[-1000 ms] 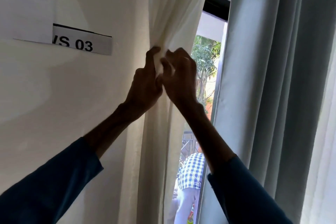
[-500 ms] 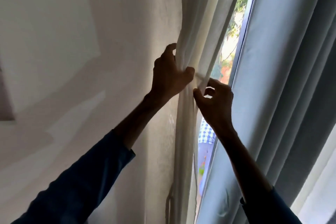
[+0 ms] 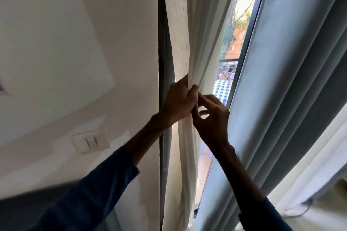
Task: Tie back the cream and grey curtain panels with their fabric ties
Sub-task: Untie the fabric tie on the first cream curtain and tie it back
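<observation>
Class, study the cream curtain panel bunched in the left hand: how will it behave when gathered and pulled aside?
Probably floppy: the cream curtain panel collapses into narrow folds where the left hand grips it. Likely light, since daylight glows through it and one hand holds the bunch. Released, it may spread again: it hangs wider above the grip.

Cream curtain [image 3: 179, 24] up close: woven cloth, slightly coarse and slubby, matt; grey curtain [image 3: 285, 80] is smoother cloth, a soft sheen down its folds; wall [image 3: 75, 43] is matt paint; light switch [image 3: 91, 141] is blurred, probably smooth plastic; sleeve [image 3: 93, 193] is dark matt cloth.
</observation>
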